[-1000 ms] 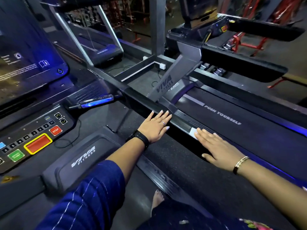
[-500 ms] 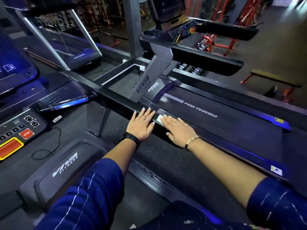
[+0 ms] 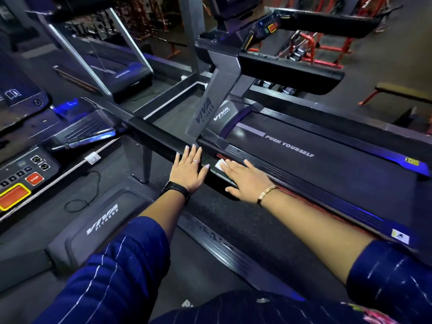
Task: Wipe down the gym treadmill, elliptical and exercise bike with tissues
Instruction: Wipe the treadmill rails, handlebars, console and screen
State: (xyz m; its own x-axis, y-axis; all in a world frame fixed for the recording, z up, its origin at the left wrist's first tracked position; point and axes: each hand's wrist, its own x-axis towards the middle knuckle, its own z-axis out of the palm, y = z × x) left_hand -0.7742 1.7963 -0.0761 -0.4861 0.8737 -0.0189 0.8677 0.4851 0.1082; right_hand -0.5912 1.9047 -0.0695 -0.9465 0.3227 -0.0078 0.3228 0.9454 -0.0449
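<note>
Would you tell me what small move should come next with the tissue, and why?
Probably lift the left hand off the rail: the right hand presses the tissue flat on the rail close beside it, so the left hand blocks the stretch ahead.

A small white tissue (image 3: 219, 165) lies flat beneath the fingertips of the right hand (image 3: 247, 181), with only one edge showing past the fingers. Under it, the treadmill's black padded handrail (image 3: 154, 139) runs slantwise below the pressing palm. Just beyond the fingers lies a neighbouring treadmill's dark belt (image 3: 327, 169), printed PUSH YOURSELF.
</note>
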